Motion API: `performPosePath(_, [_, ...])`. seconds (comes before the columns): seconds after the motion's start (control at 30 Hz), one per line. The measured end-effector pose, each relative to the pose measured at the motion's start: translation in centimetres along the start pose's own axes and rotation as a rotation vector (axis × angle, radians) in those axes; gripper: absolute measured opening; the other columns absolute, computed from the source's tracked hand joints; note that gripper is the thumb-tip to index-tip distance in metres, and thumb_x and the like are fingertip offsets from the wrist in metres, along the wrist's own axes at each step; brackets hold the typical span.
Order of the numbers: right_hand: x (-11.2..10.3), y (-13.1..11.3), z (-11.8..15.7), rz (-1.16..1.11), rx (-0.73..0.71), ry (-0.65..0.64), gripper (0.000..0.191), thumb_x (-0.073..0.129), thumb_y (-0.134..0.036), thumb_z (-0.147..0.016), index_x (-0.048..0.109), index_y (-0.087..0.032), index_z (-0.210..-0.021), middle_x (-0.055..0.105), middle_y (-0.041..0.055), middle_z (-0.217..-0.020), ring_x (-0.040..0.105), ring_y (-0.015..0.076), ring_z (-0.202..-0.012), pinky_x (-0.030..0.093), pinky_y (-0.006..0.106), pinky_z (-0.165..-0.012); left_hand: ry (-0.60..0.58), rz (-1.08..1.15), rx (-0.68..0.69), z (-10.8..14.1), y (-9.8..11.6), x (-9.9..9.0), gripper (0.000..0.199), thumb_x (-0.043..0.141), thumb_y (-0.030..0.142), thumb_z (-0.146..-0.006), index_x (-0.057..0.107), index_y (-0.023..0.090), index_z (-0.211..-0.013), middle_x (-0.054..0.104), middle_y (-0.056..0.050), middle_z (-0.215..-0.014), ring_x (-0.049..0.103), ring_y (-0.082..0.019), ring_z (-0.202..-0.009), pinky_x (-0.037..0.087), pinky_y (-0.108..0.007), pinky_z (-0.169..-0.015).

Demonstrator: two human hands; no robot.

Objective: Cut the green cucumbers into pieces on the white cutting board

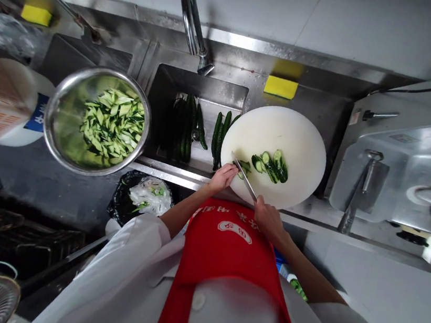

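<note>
The steel bowl [67, 107], left of frame, contains finely cut green pieces [115, 122]; this portion appears complete. The cutting board [302, 136], right of centre, bears sliced cucumber [281, 167]. The sink basin [228, 90], centre, holds whole cucumbers [202, 128], uncut. Below, the right hand [269, 218] grips the knife [248, 181]; the left hand [222, 178] steadies slices at the blade, fingers bent.

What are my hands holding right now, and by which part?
Your right hand holds the knife at its handle end. Your left hand is at the cucumber beside the knife; its exact grip is too small to make out.
</note>
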State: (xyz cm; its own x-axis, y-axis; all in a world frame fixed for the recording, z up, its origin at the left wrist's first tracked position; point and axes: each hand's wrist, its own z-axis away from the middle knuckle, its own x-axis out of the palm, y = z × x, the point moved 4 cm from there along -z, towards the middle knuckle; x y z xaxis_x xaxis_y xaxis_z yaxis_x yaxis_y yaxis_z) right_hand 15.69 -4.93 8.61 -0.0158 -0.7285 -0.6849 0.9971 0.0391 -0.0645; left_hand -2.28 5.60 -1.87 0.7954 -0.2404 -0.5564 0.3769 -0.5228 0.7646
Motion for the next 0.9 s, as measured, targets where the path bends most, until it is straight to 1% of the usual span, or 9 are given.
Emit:
performPosePath(0.1, [-0.1,0.1,0.1,-0.023,-0.019,0.012,0.03,0.021,-0.028,-0.103,0.044,-0.014,-0.116,0.069,0.0123,-0.087,0.07,0.0239,-0.084,0.042,0.029,-0.069,0.01,0.005,0.005,0.0,0.0,0.1,0.028,0.042,0.026,-0.1,0.066,0.015,-0.109,0.064,-0.012,-0.106,0.059,-0.019,-0.102,0.054,-0.036,-0.091])
performPosePath(0.17, [0.0,0.1,-0.2,-0.035,-0.014,-0.009,0.031,0.02,-0.029,-0.103,0.045,-0.014,-0.114,0.069,0.0118,-0.085,0.07,0.0232,-0.084,0.042,0.028,-0.069,0.013,0.005,0.0,0.1,-0.1,0.1,0.028,0.042,0.027,-0.1,0.066,0.015,-0.109,0.064,-0.012,-0.106,0.059,-0.019,-0.102,0.054,-0.036,-0.091])
performPosePath(0.23, [0.2,0.0,-0.7,-0.027,0.003,-0.023,0.03,0.021,-0.028,-0.103,0.045,-0.013,-0.114,0.069,0.0124,-0.087,0.07,0.0227,-0.085,0.042,0.028,-0.07,0.002,0.004,-0.007,0.2,-0.2,0.1,0.029,0.041,0.028,-0.101,0.066,0.015,-0.109,0.064,-0.012,-0.107,0.059,-0.018,-0.102,0.054,-0.037,-0.091])
performPosePath(0.37, [0.2,0.0,-1.3,-0.011,0.012,-0.013,0.029,0.023,-0.028,-0.103,0.044,-0.013,-0.116,0.069,0.0131,-0.089,0.069,0.0228,-0.086,0.042,0.027,-0.07,-0.034,0.002,0.033,0.3,-0.4,0.0,0.031,0.039,0.028,-0.101,0.066,0.016,-0.112,0.064,-0.013,-0.108,0.06,-0.018,-0.103,0.055,-0.037,-0.09])
performPosePath(0.6, [0.1,1.0,0.4,-0.045,-0.019,-0.012,0.029,0.019,-0.031,-0.104,0.044,-0.016,-0.11,0.068,0.0099,-0.082,0.07,0.0218,-0.078,0.039,0.027,-0.065,-0.038,0.0,0.053,0.3,-0.9,0.1,0.029,0.04,0.028,-0.101,0.064,0.018,-0.113,0.064,-0.012,-0.108,0.059,-0.018,-0.103,0.054,-0.037,-0.091])
performPosePath(0.67, [0.2,0.8,0.0,-0.049,-0.004,-0.035,0.029,0.02,-0.032,-0.104,0.043,-0.016,-0.11,0.068,0.0101,-0.083,0.07,0.0207,-0.079,0.039,0.026,-0.066,-0.038,0.015,0.051,0.4,-0.8,0.2,0.029,0.04,0.028,-0.101,0.064,0.018,-0.113,0.064,-0.013,-0.107,0.059,-0.019,-0.104,0.053,-0.037,-0.091])
performPosePath(0.77, [0.0,0.3,-0.9,-0.042,0.004,-0.026,0.027,0.022,-0.032,-0.105,0.044,-0.016,-0.109,0.069,0.0113,-0.087,0.07,0.0202,-0.081,0.037,0.025,-0.067,-0.054,0.004,0.038,0.8,-0.4,0.4,0.031,0.038,0.028,-0.101,0.065,0.017,-0.112,0.064,-0.013,-0.106,0.059,-0.019,-0.104,0.054,-0.038,-0.092])
performPosePath(0.83, [-0.3,0.7,-0.7,-0.055,-0.002,0.004,0.028,0.023,-0.034,-0.104,0.044,-0.016,-0.109,0.069,0.011,-0.086,0.069,0.0203,-0.08,0.036,0.025,-0.066,-0.057,0.0,0.042,0.8,0.0,0.1,0.031,0.039,0.029,-0.101,0.066,0.017,-0.109,0.065,-0.012,-0.105,0.06,-0.018,-0.102,0.054,-0.037,-0.091])
performPosePath(0.9, [-0.3,1.9,0.3,-0.082,0.004,0.018,0.029,0.023,-0.034,-0.104,0.045,-0.017,-0.109,0.069,0.0097,-0.083,0.069,0.02,-0.077,0.034,0.025,-0.063,0.005,0.001,0.014,-0.2,0.2,-1.2,0.029,0.041,0.03,-0.101,0.067,0.017,-0.105,0.065,-0.01,-0.102,0.061,-0.018,-0.099,0.054,-0.035,-0.089])
